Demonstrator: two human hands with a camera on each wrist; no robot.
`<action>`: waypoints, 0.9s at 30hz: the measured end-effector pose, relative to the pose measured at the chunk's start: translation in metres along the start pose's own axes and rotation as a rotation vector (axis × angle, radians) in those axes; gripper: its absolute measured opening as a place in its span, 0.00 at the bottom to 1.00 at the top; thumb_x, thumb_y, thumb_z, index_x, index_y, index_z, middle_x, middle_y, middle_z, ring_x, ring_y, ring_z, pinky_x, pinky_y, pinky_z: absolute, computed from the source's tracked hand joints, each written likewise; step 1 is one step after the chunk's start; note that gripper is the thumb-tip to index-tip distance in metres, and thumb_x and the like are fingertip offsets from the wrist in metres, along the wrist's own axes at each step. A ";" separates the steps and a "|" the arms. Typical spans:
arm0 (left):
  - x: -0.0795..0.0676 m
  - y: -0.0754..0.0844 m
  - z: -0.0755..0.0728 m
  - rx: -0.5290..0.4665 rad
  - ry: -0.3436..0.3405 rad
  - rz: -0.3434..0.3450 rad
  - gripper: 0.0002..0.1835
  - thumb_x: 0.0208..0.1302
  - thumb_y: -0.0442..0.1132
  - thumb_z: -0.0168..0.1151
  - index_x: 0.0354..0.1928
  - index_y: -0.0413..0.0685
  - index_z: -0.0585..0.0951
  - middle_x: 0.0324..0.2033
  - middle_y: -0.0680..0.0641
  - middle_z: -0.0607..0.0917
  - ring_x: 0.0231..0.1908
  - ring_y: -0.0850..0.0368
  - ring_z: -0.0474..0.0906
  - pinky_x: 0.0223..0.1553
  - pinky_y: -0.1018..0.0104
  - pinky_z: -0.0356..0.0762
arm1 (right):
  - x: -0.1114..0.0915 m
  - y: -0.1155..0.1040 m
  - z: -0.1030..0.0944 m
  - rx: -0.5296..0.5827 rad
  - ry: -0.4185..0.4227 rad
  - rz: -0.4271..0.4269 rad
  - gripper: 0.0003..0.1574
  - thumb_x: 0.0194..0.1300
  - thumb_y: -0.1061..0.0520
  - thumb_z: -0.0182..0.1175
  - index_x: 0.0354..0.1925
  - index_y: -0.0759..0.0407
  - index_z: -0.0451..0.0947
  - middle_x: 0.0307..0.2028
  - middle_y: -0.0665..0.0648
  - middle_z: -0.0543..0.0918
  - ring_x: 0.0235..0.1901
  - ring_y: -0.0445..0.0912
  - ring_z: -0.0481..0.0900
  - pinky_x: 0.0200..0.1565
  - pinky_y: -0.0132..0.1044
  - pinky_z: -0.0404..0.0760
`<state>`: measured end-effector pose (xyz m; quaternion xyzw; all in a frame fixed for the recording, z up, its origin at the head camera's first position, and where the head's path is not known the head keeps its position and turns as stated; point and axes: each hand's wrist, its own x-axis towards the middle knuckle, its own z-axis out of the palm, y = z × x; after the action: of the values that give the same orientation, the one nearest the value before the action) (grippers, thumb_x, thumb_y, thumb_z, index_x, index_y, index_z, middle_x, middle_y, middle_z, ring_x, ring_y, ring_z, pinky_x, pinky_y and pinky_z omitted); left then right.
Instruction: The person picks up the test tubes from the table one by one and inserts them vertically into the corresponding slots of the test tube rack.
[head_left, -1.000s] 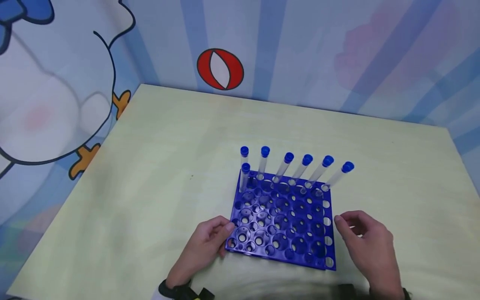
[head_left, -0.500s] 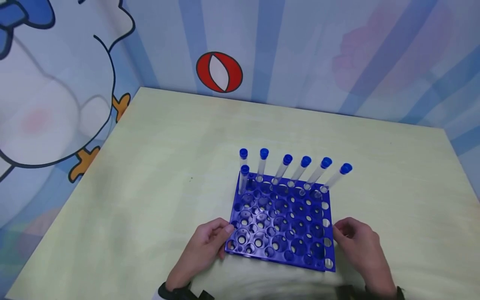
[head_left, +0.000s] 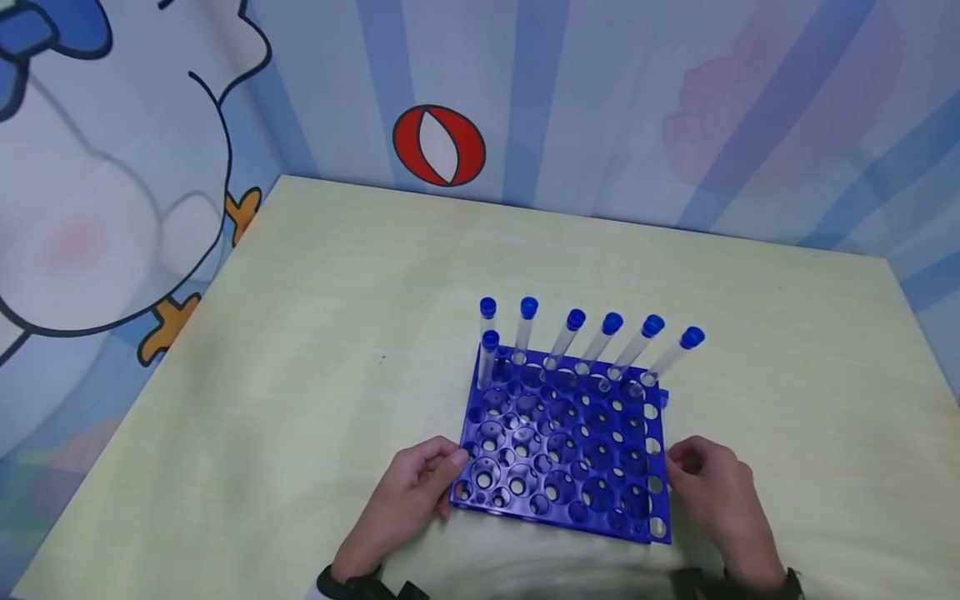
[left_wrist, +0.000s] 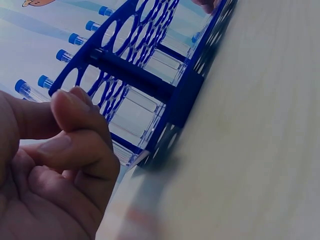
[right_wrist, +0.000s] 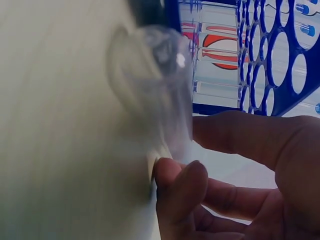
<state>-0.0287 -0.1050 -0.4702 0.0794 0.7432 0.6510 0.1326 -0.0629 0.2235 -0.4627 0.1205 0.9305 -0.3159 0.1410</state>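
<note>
A blue test tube rack (head_left: 551, 450) stands on the table, with several blue-capped clear test tubes (head_left: 567, 337) upright along its far row and one more in front at the left. My left hand (head_left: 408, 492) grips the rack's near left corner; the left wrist view has its thumb and forefinger at the top plate's edge. Beside the rack's right side, my right hand (head_left: 716, 492) pinches a clear test tube (right_wrist: 162, 95), low by the table in the right wrist view. A blue cap (head_left: 664, 398) shows past the rack's right edge. The rack hides much of this tube in the head view.
The pale table (head_left: 337, 333) reaches back to a cartoon-printed wall (head_left: 600, 100) with blue stripes and a red ball. Another printed wall panel (head_left: 112, 192) borders the left side.
My right hand has moved in to the left, close against the rack's right side. A blue cap has come into sight past that edge. The left hand stays on the rack.
</note>
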 end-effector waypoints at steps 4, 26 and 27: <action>0.000 0.001 0.000 -0.001 -0.001 -0.002 0.14 0.69 0.42 0.50 0.36 0.35 0.76 0.17 0.44 0.75 0.14 0.58 0.72 0.22 0.66 0.75 | 0.000 -0.001 0.000 -0.008 0.007 0.022 0.12 0.61 0.57 0.57 0.36 0.67 0.76 0.29 0.59 0.81 0.26 0.47 0.74 0.25 0.35 0.70; 0.000 0.004 0.001 0.000 0.008 -0.031 0.16 0.68 0.43 0.50 0.37 0.33 0.76 0.17 0.43 0.75 0.14 0.61 0.72 0.22 0.67 0.74 | -0.007 -0.004 -0.004 -0.012 0.013 0.055 0.13 0.60 0.57 0.58 0.38 0.67 0.76 0.30 0.60 0.81 0.27 0.48 0.76 0.24 0.36 0.72; 0.000 0.004 0.001 0.001 0.008 -0.031 0.16 0.68 0.43 0.51 0.37 0.34 0.76 0.17 0.43 0.75 0.14 0.61 0.72 0.22 0.67 0.74 | -0.007 -0.004 -0.005 -0.010 0.012 0.061 0.15 0.60 0.56 0.58 0.39 0.68 0.76 0.30 0.60 0.81 0.27 0.48 0.76 0.24 0.36 0.72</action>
<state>-0.0286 -0.1036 -0.4665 0.0652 0.7450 0.6489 0.1398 -0.0584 0.2227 -0.4538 0.1498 0.9289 -0.3059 0.1455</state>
